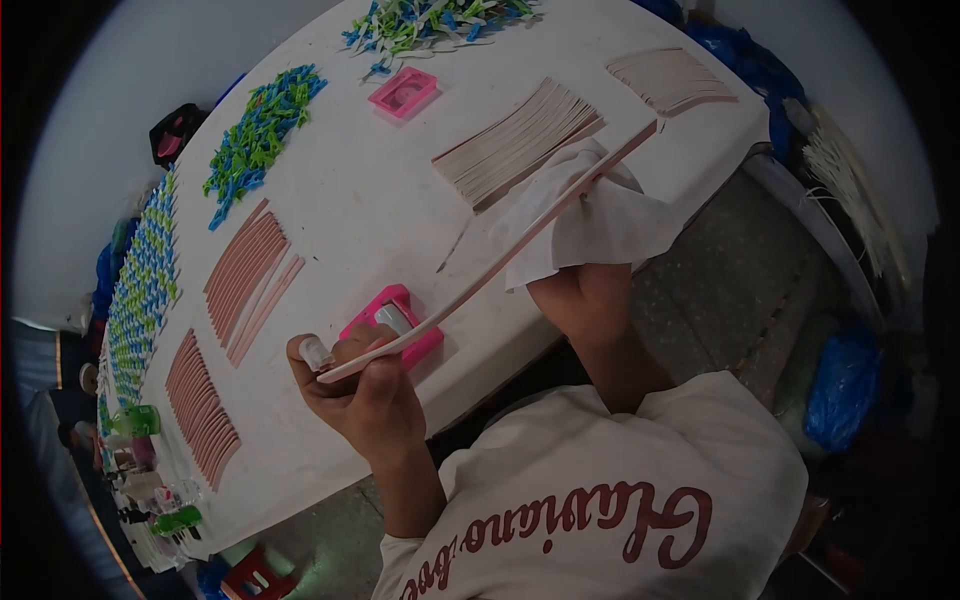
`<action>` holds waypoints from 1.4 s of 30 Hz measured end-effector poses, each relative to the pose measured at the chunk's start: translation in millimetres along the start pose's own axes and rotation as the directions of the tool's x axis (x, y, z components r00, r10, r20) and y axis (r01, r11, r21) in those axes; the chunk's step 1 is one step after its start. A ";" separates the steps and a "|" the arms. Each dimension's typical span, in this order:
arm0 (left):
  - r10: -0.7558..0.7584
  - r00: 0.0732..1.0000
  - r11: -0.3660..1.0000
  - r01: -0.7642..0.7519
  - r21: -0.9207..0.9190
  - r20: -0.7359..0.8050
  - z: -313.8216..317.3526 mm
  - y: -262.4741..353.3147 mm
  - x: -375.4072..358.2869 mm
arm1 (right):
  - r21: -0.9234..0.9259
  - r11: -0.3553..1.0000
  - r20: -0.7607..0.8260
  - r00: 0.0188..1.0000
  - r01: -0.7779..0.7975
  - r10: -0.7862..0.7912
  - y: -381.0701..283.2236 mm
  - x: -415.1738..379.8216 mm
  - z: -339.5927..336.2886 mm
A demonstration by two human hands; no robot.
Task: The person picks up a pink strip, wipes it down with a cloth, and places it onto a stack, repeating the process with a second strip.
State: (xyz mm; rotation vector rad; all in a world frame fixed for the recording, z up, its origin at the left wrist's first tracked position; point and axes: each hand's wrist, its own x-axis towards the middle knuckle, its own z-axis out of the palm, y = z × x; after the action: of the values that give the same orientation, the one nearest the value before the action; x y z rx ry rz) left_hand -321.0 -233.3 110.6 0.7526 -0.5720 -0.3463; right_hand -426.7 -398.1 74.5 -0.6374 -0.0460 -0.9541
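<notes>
My left hand point(370, 395) is closed on the lower end of a long, thin pinkish-beige strip point(490, 268), which slants up to the right across the table. Something white is wrapped round one finger of that hand. My right hand point(585, 295) holds a white cloth point(620, 215) beneath the strip's upper half; its fingers are hidden in the folds. Just behind the left hand lies a bright pink tray point(425, 340) with a grey piece in it. A thin, dark pointed tool or stick point(455, 243) rests on the table left of the cloth.
Flat beige strips point(520, 140) and another batch point(672, 80) lie at the back right. Pinkish strips point(245, 260) and more point(200, 410) sit left. Blue and green pieces point(265, 130) are heaped behind, near a pink box point(404, 94). The white table's point(360, 180) edge curves round.
</notes>
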 end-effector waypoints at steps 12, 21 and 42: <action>0.000 1.000 0.999 -0.001 -0.044 -0.014 -6.6 9.7 -3.2 | 0.180 0.976 -0.058 0.992 0.124 -0.115 -41.1 8.3 -9.4; 0.041 0.999 0.999 -0.041 0.000 -0.024 -4.1 9.0 -0.4 | 0.408 0.894 -0.131 0.981 0.185 -0.144 -34.5 -1.2 -13.1; 0.219 0.972 0.962 -0.229 0.146 0.079 -18.6 19.6 11.4 | -0.399 0.875 -0.168 0.916 0.274 -0.363 -20.9 -16.0 -29.6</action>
State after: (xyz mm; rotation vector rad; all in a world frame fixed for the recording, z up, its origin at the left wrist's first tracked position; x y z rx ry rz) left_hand -299.0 -215.4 117.9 0.8184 -0.7419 -0.1162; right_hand -459.2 -410.3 55.5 -0.8738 0.2566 -1.3772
